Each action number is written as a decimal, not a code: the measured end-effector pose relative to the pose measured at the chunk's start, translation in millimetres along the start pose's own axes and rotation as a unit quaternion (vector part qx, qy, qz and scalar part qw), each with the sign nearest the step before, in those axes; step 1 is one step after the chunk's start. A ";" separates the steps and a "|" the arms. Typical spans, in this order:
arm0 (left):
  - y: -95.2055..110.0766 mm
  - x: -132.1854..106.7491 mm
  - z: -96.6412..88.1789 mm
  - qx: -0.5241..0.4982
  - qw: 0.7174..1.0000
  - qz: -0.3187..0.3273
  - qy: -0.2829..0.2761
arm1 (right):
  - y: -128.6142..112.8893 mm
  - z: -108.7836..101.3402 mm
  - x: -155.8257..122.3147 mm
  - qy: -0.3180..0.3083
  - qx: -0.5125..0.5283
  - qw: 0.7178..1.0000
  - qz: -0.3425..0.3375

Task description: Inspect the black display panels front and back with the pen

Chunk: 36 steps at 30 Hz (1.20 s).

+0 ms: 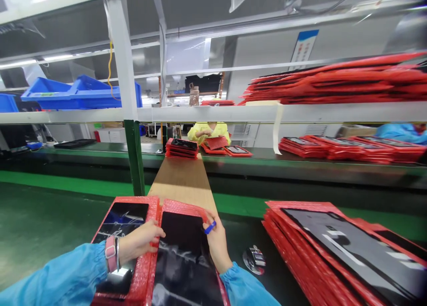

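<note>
Dark panel point(182, 257) lies on red bubble sleeve point(180, 207), between both hands. Step looks like aligning or checking panel. Right hand point(216, 241) curls round upper right edge, seemingly grasping sleeve; left hand point(142, 240) at left edge, fingers half bent, cannot tell whether pinching. Any lift calls for level support both sides. Panel glossy, thin, rectangular; sleeve crinkly plastic; board point(182, 177) beyond smooth, wood-grained.

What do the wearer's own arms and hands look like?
Left hand and right hand: gloveless, bright blue sleeves. On the left: pink band with squarish face, thin light bracelet. Small blue strip on the right; worn or held, unclear.
</note>
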<state>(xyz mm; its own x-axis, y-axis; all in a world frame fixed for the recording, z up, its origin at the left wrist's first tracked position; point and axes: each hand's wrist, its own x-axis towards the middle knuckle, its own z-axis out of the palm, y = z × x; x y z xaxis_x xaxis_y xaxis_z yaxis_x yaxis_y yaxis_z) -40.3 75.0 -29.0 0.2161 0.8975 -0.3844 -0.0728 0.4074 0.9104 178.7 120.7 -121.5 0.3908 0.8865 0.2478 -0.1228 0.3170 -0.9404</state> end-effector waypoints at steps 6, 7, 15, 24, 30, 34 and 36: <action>18.1 0.3 26.1 -0.009 1.000 0.017 0.012 | -8.9 2.0 -6.7 0.031 -0.016 0.999 -0.017; 16.0 2.1 31.2 -0.011 1.000 0.020 0.012 | -13.1 0.1 -8.6 0.031 -0.028 0.999 -0.027; 3.8 -5.0 9.1 -0.058 0.993 0.082 0.061 | -67.6 -115.8 -18.5 -0.046 -0.314 0.945 -0.086; 11.7 -22.8 -101.0 -0.043 0.986 0.048 0.157 | -50.1 -179.4 -19.0 -0.128 -0.640 0.749 -0.110; 8.4 -20.9 -123.4 -0.013 0.985 0.058 0.161 | -49.5 -177.2 -13.3 -0.154 -0.681 0.707 -0.112; 9.0 -16.9 -127.6 0.017 0.982 0.073 0.172 | -54.4 -174.0 -18.0 -0.119 -0.658 0.738 -0.090; 9.2 -15.2 -132.5 0.046 0.975 0.089 0.198 | -61.1 -165.9 -24.3 -0.081 -0.639 0.760 -0.088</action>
<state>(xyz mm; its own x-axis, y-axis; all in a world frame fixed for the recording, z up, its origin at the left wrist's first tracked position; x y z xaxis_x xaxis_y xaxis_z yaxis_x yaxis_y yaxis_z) -173.3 87.5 -35.1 -0.1854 0.9551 -0.2311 0.0167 0.2382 0.9711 328.1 23.9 -108.7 0.1685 0.9312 0.3231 0.9448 -0.0591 -0.3224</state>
